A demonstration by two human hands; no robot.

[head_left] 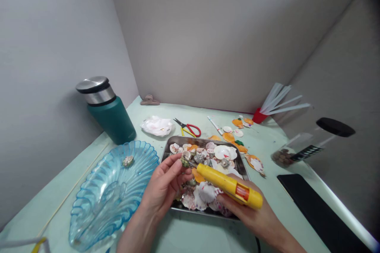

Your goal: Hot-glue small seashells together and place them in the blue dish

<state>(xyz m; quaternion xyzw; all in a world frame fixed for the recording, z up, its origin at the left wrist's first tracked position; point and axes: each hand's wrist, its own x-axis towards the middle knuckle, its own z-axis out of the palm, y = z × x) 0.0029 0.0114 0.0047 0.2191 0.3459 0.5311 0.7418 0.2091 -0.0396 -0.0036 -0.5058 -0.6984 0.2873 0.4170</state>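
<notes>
My left hand [168, 182] pinches a small greenish shell [184, 161] above a metal tray [204, 140] heaped with seashells. A yellow hot glue gun [228, 182] is gripped in my right hand [249, 205], its nozzle pointing left and meeting or nearly meeting the green shell. White, orange and speckled scallop shells [204, 193] lie with small spiral shells in the tray under both hands. To the left, a blue clear shell-shaped dish [101, 205] has one small shell [128, 161] on it. The fingers of my right hand are mostly hidden behind the glue gun.
A teal bottle [114, 118] stands behind the dish. Beyond the tray lie a white plastic bag [157, 125], red-and-yellow-handled pliers [188, 128], a white pen [215, 125] and orange shells [228, 137]. Rightward are a red cup [259, 116] of glue sticks, a clear jar [292, 152] and a black phone-like slab [314, 209].
</notes>
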